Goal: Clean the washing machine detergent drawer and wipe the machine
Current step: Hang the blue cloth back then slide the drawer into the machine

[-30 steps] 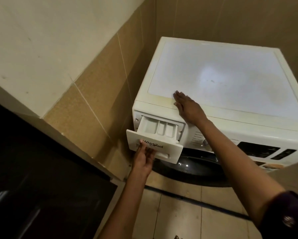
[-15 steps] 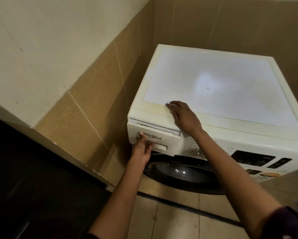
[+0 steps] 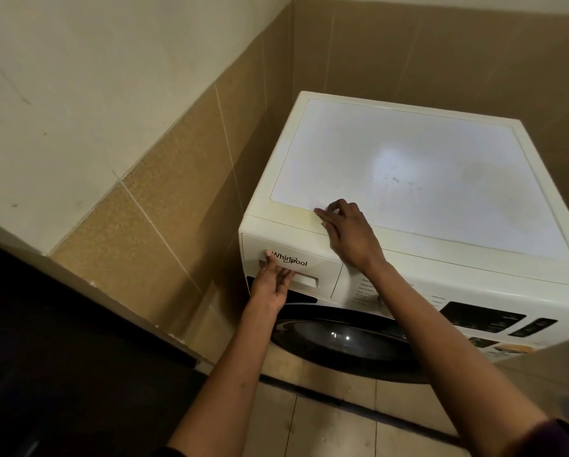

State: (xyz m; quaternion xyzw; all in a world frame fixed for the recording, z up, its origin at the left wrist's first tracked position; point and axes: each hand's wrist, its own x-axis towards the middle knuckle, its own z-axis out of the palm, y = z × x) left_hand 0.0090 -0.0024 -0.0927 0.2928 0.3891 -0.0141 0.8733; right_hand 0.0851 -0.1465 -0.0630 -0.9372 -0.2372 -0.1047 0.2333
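Nearest: tiled floor [image 3: 326,430] and dark door glass [image 3: 345,341] low on the washing machine [image 3: 441,282]. Above, left hand [image 3: 271,282] flat against the detergent drawer [image 3: 312,268], fingers straight and close together, tips pressed at the handle recess beside the Whirlpool lettering, nothing clasped. Drawer pushed in flush with the front panel, at the machine's upper left corner. Further up, right hand [image 3: 349,235] resting on the front edge of the lid, fingers bent and slightly parted, gripping nothing. Beyond, dusty white top [image 3: 424,179]; tan wall tiles [image 3: 164,192] behind and to the left.
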